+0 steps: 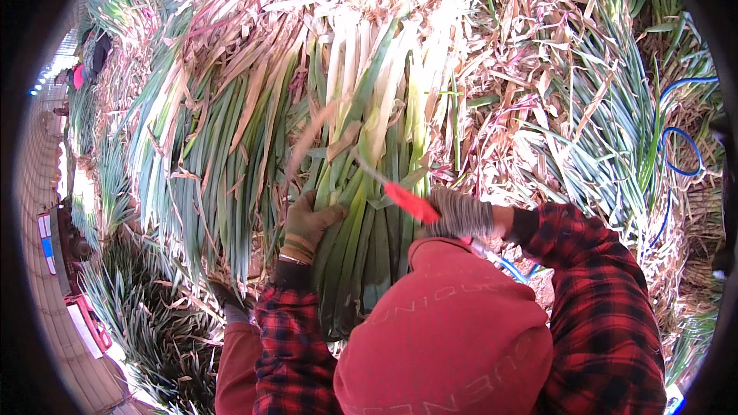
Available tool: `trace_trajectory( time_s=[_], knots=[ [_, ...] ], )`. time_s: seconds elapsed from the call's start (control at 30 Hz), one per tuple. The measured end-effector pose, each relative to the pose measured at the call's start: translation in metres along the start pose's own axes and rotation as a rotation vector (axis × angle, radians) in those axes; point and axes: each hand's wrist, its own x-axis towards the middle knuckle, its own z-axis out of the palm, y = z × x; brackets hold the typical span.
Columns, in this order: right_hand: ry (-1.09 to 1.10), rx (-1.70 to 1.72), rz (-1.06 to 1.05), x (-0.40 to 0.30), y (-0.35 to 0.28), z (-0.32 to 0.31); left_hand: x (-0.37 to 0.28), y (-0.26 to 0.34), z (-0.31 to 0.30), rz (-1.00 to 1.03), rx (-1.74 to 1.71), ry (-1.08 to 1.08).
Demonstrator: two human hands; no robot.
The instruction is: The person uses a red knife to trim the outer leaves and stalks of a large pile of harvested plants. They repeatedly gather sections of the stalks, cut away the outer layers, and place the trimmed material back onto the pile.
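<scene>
My left hand (308,222), in a worn work glove, grips the green leaves of long green onions (369,207). Their pale stems (346,57) point away from me, and their leaf ends run down toward my lap. To the right, my gloved right hand (458,213) is blurred and closed around a red blow gun (410,202). Its thin metal nozzle (369,168) points up and left over the stems. Below that hand a blue hose (513,270) with a metal fitting shows; where it joins the gun is hidden. A loose dry leaf (311,132), blurred, lies across the bunch's left side.
More green onions (213,144) lie on the left. Dry husks (496,63) are heaped behind and to the right. A blue hose (683,153) curls at the far right. Red cloth (444,328) bearing writing fills the near middle. A person (95,52) is at the far left.
</scene>
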Motion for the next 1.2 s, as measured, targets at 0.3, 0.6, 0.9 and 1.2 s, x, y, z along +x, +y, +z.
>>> trace_trajectory(
  time_s=[0.3,0.6,0.9,1.2],
  knots=[
    [0.22,0.312,0.042,0.04,0.02,-0.018,-0.002,-0.007,0.015,0.122,0.284,0.224],
    [0.207,0.21,-0.035,0.031,-0.005,-0.021,-0.016,0.017,0.025,0.152,0.421,0.316],
    [-0.015,0.144,0.074,0.022,0.001,-0.012,-0.011,0.01,0.024,0.136,0.257,0.282],
    [0.07,0.082,0.065,0.039,0.009,-0.013,-0.011,0.0,0.022,0.133,0.343,0.283]
  ],
)
